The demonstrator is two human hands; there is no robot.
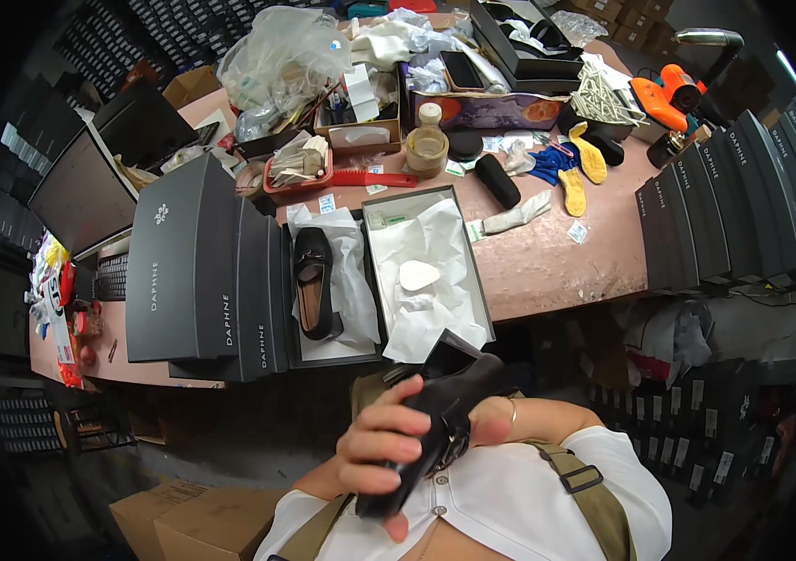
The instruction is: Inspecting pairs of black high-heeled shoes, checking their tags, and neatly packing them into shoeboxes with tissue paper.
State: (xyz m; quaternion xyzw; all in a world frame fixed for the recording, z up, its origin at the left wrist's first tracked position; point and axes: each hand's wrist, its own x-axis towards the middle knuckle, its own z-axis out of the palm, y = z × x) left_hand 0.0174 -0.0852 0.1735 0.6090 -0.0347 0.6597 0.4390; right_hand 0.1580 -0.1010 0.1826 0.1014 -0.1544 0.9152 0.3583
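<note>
A black heeled loafer (445, 411) with a metal trim piece is held up close to my chest, tilted. My left hand (381, 444) is closed around its toe end, fingers across one side. My right hand (492, 421) grips it from the other side; the thumb shows, but the other fingers are hidden behind the shoe. Beyond my hands, a matching black loafer (312, 285) lies on white tissue in an open shoe box (337, 358). Beside it sits the box's lid (480, 313), holding crumpled tissue paper (435, 243) and a white oval pad (419, 275).
Closed dark shoe boxes (183, 271) stand left of the open box, near a monitor (85, 192). More shoe boxes (725, 206) line the right end. A red brush (375, 178), a jar (427, 150), yellow finger pieces (587, 154) and a black roll (497, 181) lie across the pink table (548, 266).
</note>
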